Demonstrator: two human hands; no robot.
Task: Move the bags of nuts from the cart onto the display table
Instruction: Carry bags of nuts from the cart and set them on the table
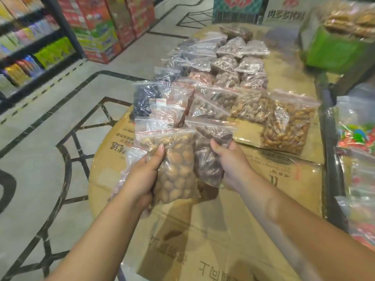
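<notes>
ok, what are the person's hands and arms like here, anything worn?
Both bare. The left hand and right hand show no gloves, rings or bands. The left forearm and right forearm are uncovered down to the frame's edge: no sleeves, watch or bracelet in view. The left thumbnail looks unpainted.

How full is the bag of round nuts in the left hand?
Nearly full: the bag of round nuts is packed almost to its seal; the left hand grips it.
</notes>
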